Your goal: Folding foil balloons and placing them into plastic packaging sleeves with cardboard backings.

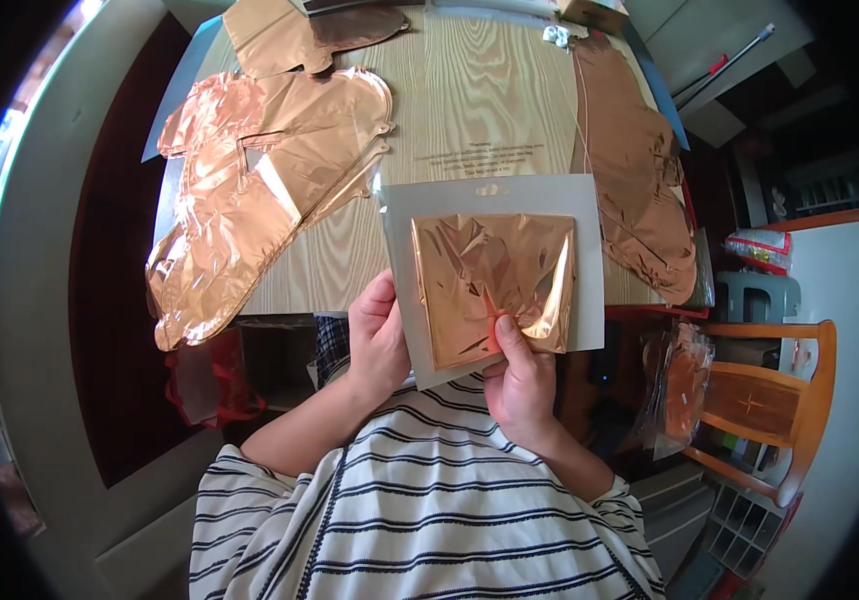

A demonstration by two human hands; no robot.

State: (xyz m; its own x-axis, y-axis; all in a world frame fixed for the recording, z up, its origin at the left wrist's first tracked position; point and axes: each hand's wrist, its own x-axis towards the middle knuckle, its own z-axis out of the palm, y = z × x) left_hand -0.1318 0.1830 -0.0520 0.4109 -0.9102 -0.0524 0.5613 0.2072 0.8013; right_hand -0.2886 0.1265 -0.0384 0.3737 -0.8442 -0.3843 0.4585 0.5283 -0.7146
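Note:
In front of my chest I hold a pale grey backing card (590,260) with a hang hole in its top edge. On its front lies a folded rose-gold foil balloon (540,270), creased and shiny. Clear plastic with small print shows above the card, seemingly its sleeve. My left hand (380,340) is closed on the package's left edge, its fingers partly hidden behind. Gripping the lower edge, my right hand (523,390) has its thumb pressed on the foil and its fingers underneath the card.
Flat rose-gold foil balloons (240,230) spread over the left of the wooden table (460,90). Another foil balloon (635,170) lies along its right side, beside a thin string. A wooden chair (800,400) with a plastic-wrapped foil package (687,385) stands at right; a red bag (212,385) is below left.

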